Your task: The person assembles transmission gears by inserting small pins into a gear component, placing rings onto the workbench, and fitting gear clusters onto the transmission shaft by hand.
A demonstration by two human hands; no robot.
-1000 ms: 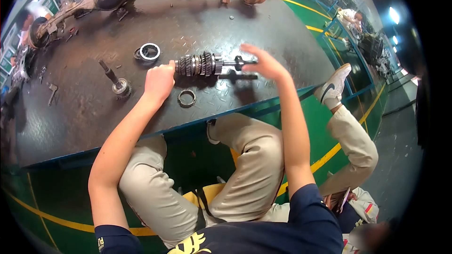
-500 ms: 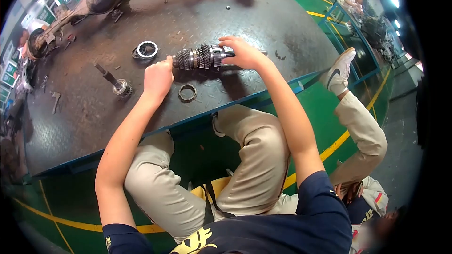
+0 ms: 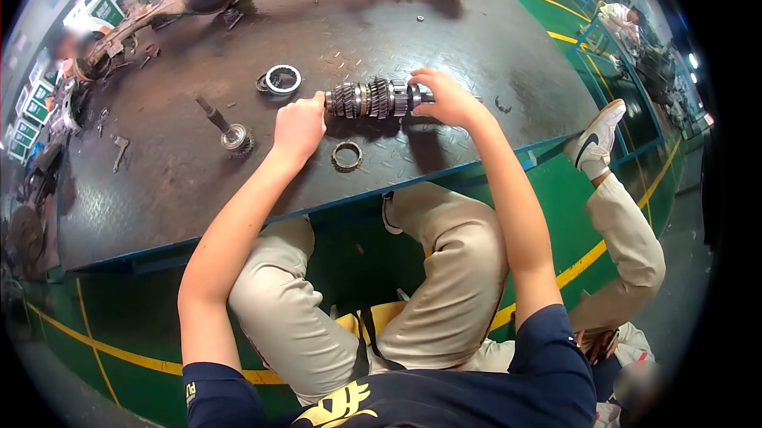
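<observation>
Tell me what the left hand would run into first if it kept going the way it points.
The left hand points right along the table and already closes on the end of the gear shaft; its nearest gear comes first, then probably the right hand.

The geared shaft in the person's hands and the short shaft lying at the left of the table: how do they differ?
The geared shaft carries a row of several gears; the short shaft has one, at its near end. The geared shaft is gripped by the left hand and right hand; the short shaft lies untouched. Both are dark metal.
</observation>
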